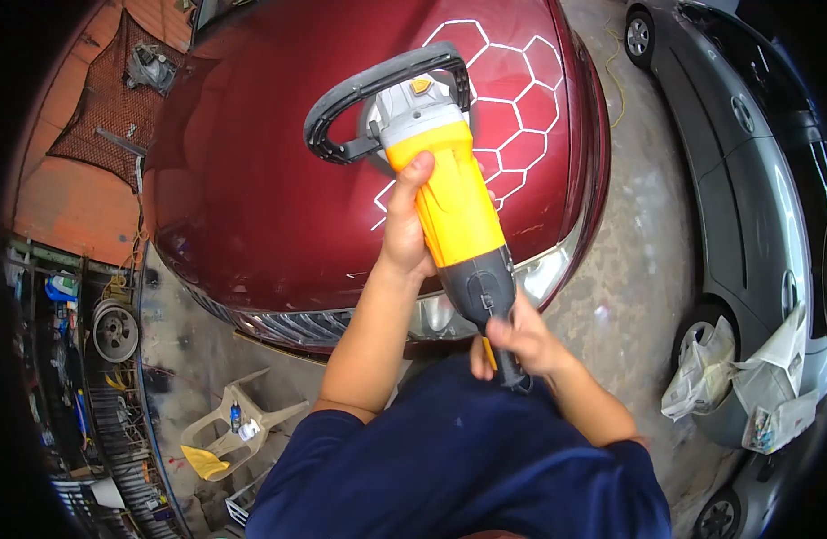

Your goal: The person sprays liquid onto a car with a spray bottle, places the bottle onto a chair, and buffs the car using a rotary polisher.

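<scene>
A yellow and black power polisher [454,202] with a grey head and a black loop handle is held over the dark red car hood [243,171]. My left hand [409,211] is wrapped round its yellow body, thumb on top and fingers underneath. Closed round the black rear grip near my body is my right hand [517,341]. The tool's head points away from me, and its pad is mostly hidden behind the head. Hexagon-shaped light reflections lie on the hood to the right of the tool.
A plastic chair [270,418] with a small bottle and a yellow cloth [204,463] stands at the lower left. Shelves with a wheel [115,331] line the left side. A grey car [746,171] with plastic-like coverings [701,377] stands at the right.
</scene>
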Tool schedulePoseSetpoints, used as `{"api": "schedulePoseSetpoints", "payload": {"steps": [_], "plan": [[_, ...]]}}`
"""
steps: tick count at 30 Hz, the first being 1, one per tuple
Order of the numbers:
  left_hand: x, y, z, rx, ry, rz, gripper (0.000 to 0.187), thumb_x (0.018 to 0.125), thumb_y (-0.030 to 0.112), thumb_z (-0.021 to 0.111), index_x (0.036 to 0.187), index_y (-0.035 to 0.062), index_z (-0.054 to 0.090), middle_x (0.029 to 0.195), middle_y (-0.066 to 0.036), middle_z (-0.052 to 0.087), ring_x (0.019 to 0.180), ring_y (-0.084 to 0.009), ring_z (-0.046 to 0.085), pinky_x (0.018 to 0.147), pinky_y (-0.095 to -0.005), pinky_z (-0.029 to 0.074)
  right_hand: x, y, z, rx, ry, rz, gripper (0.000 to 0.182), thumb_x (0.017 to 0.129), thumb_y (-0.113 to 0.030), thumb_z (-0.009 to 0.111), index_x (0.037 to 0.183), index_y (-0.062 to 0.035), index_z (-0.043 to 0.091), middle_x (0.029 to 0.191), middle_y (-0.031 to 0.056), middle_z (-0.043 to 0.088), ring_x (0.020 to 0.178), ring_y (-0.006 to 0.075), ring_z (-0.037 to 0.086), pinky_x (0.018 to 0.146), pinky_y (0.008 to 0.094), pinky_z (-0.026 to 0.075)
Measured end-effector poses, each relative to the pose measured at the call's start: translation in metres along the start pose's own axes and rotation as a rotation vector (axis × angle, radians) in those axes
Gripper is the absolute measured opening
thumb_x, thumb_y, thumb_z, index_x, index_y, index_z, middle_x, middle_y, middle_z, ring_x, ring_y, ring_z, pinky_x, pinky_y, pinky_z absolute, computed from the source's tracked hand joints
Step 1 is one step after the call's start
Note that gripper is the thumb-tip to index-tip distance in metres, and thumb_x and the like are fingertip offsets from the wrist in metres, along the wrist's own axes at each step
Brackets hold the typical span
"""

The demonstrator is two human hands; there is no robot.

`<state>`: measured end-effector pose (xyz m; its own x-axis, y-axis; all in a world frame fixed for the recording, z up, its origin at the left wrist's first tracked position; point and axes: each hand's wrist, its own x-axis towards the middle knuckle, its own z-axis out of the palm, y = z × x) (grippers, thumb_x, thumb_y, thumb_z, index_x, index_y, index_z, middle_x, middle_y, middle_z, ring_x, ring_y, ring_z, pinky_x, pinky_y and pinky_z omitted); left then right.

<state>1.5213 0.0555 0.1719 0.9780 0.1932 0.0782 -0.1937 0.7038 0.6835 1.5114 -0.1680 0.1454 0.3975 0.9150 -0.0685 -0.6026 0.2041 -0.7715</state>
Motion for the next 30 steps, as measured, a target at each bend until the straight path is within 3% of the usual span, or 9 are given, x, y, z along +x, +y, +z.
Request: {"api": "schedulePoseSetpoints", "payload": {"steps": [1,4,7,11,20,23,30], "plan": [[-0.001,0.0,0.002,0.008,0.012,0.001,0.072,0.104,0.058,0.06,0.147,0.0012,0.054,0.118,-0.018,0.072,0.1,-0.0312,0.078,0.085,-0.0447,0.067,-0.005,0.009,-0.006,0.008,-0.067,0.063,0.094,0.1,-0.02,0.078,0.169,-0.0114,0.014,0.123,0.0201,0.067,0.068,0.0196,0.069,0.057,0.0313,0.059],[-0.002,-0.006,0.0,0.06,0.06,0.018,0.071,0.103,0.059,0.061,0.145,0.0019,0.055,0.119,-0.017,0.072,0.098,-0.0312,0.078,0.085,-0.0456,0.067,-0.011,0.0,-0.002,-0.136,0.023,0.184,0.079,0.094,-0.003,0.081,0.155,-0.0076,0.031,0.115,0.0172,0.07,0.068,0.0181,0.068,0.056,0.031,0.057],[-0.001,-0.012,-0.001,0.102,0.104,0.084,0.071,0.102,0.059,0.063,0.143,0.0022,0.056,0.117,-0.017,0.072,0.098,-0.0299,0.078,0.084,-0.0455,0.067,-0.013,-0.004,-0.004,-0.151,0.046,0.218,0.07,0.09,0.003,0.082,0.145,-0.0064,0.039,0.109,0.0154,0.072,0.069,0.017,0.068,0.055,0.031,0.056],[-0.009,-0.009,0.0,0.09,0.119,0.114,0.072,0.102,0.061,0.062,0.143,0.0024,0.056,0.116,-0.016,0.072,0.098,-0.0304,0.078,0.084,-0.0458,0.067,-0.015,-0.01,-0.003,-0.177,0.048,0.226,0.065,0.089,0.001,0.081,0.144,-0.0034,0.045,0.106,0.0179,0.071,0.065,0.0171,0.066,0.054,0.0307,0.056],[-0.04,0.0,-0.006,0.023,0.136,0.098,0.075,0.102,0.063,0.058,0.146,0.0032,0.055,0.122,-0.018,0.072,0.102,-0.0321,0.077,0.085,-0.0489,0.067,-0.008,-0.006,0.003,-0.22,-0.024,0.314,0.075,0.087,0.005,0.081,0.149,-0.0072,0.04,0.101,0.0149,0.069,0.067,0.0166,0.066,0.054,0.0309,0.055],[-0.044,-0.004,-0.007,0.021,0.149,0.124,0.076,0.102,0.065,0.057,0.146,0.003,0.055,0.124,-0.019,0.072,0.103,-0.033,0.077,0.085,-0.05,0.067,-0.009,-0.005,0.0,-0.229,-0.06,0.335,0.101,0.089,0.002,0.082,0.165,-0.0092,0.017,0.099,0.0118,0.069,0.061,0.0137,0.061,0.055,0.0297,0.051],[-0.055,-0.015,-0.012,0.03,0.167,0.174,0.078,0.101,0.067,0.056,0.145,0.0022,0.057,0.126,-0.019,0.072,0.104,-0.034,0.077,0.088,-0.0529,0.066,-0.014,-0.006,-0.009,-0.235,-0.129,0.339,0.101,0.089,0.002,0.083,0.165,-0.0092,0.017,0.099,0.01,0.067,0.062,0.0128,0.061,0.056,0.0297,0.052]]}}
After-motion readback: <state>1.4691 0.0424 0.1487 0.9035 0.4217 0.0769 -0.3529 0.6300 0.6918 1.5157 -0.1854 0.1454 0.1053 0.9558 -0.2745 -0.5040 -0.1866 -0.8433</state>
